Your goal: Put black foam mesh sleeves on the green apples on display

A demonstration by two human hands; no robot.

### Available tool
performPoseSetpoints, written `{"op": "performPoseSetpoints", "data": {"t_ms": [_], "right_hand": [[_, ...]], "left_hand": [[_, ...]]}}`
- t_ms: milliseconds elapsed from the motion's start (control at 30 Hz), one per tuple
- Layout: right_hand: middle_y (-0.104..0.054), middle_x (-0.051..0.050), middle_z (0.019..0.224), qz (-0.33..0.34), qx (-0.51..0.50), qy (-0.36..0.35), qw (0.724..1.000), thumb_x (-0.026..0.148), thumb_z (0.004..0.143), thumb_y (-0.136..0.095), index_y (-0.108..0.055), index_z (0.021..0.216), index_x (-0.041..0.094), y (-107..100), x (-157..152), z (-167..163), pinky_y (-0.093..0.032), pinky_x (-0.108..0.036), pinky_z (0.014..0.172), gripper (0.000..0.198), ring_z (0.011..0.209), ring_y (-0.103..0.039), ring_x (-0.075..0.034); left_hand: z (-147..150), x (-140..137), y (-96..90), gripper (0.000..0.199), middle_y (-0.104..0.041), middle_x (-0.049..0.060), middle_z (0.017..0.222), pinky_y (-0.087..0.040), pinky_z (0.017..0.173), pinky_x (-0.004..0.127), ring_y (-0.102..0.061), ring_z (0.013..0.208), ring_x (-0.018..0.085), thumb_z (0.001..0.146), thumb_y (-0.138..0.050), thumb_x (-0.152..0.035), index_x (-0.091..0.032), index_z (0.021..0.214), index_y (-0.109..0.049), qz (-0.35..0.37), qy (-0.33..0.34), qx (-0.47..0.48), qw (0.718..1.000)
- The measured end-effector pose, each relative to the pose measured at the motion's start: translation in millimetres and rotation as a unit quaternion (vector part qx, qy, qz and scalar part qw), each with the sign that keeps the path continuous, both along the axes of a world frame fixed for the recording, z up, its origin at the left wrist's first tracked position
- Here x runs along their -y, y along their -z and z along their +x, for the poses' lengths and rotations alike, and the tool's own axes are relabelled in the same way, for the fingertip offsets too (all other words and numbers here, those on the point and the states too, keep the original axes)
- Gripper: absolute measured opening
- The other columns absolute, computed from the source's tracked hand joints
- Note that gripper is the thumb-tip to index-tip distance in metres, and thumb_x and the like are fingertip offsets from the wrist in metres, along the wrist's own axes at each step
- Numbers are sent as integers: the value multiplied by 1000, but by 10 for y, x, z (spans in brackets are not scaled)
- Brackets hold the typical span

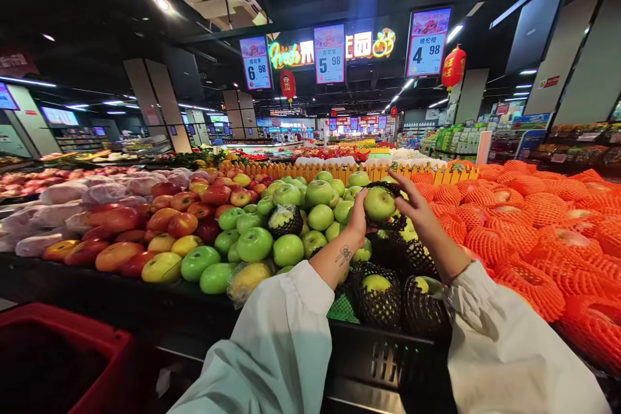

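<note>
Over the front of the fruit display, a green apple (379,204) sits partly inside a black foam net (398,220). My left hand (358,223) is closed around the apple's left side. At the right edge of the net, my right hand (418,207) grips it with thumb and fingers, the upper finger stretched out. Part of the fingers is hidden behind the apple. Below my hands lie netted fruits (377,297) in black sleeves. Loose green apples (255,244) are piled to the left, among them another apple in a black net (284,220).
Red-yellow apples (183,222) and wrapped fruit (104,193) fill the left side. Fruit in orange nets (526,284) covers the right. A low yellow fence (339,173) runs behind the pile. A black display edge (383,359) is in front, with a red bin (72,330) at lower left.
</note>
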State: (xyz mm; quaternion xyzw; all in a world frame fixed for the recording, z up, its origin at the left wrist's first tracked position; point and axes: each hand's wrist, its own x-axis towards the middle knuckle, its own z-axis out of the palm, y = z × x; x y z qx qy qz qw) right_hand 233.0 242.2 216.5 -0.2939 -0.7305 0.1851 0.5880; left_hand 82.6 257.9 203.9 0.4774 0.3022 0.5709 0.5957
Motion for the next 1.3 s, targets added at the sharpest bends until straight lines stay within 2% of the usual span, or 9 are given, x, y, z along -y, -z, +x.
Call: {"op": "performPoseSetpoints", "data": {"t_ms": [100,200,400,500,633,733,900,1100,1300], "right_hand": [[-52,-12,154,37,101,-17,994,62,58,-93,-53,148,27,15,27,-27,-30,-53,126,105,146,-44,-36],[-59,-13,146,47,117,29,992,52,55,-97,-56,142,25,36,17,-33,-36,-53,122,101,138,-53,-36],[-70,-11,124,-85,-69,139,984,59,54,-92,-63,124,22,47,-39,-30,-49,-54,109,84,116,-65,-33],[-73,-7,116,-189,-179,74,963,60,55,-92,-63,115,24,58,-67,-61,-56,-48,101,76,106,-70,-29],[-76,-8,110,-251,-212,-63,942,67,63,-85,-66,111,24,64,-50,-113,-62,-44,87,68,100,-73,-30],[-76,-8,112,-251,-185,-97,945,59,56,-93,-67,112,23,40,10,-128,-60,-42,92,71,100,-73,-28],[-74,-8,117,-258,-123,-19,958,48,49,-98,-62,123,23,15,62,-106,-54,-46,106,87,106,-71,-28],[-61,-11,144,-193,-79,-51,977,47,48,-98,-33,159,30,11,89,-78,-44,-49,119,130,133,-59,-33],[-61,-11,136,-176,-40,-43,983,41,42,-98,-53,141,23,7,126,-107,-43,-48,118,110,131,-58,-33]], "left_hand": [[27,39,-24,70,-78,8,98,-61,79,32,-73,99,24,86,-51,-79,-21,120,-70,-46,29,50,997],[43,71,-35,67,-78,9,96,-60,73,32,-73,93,25,85,-58,-76,-21,120,-71,-31,55,23,998],[-11,93,-90,59,-71,7,71,-45,53,28,-61,56,16,90,-59,-71,-17,108,-73,-9,29,-37,999],[-77,116,-151,50,-72,2,77,-43,55,23,-59,58,11,77,-86,-42,-18,116,-67,52,-30,-11,998],[-131,149,-208,47,-75,3,90,-44,57,19,-65,73,13,72,-85,-25,-19,115,-68,96,-13,2,995],[-139,133,-207,30,-74,3,91,-42,54,17,-63,72,11,80,-76,-22,-20,109,-71,104,-29,9,994],[-145,61,-165,19,-75,3,103,-43,56,17,-63,80,11,79,-75,-23,-20,98,-78,114,-70,29,991],[-106,-8,-113,18,-77,5,112,-54,82,25,-68,107,20,80,-76,-30,-18,94,-80,97,-8,50,994],[-27,-43,-79,32,-77,8,109,-55,98,36,-69,109,23,98,-56,-42,-18,104,-76,31,34,51,998]]}}
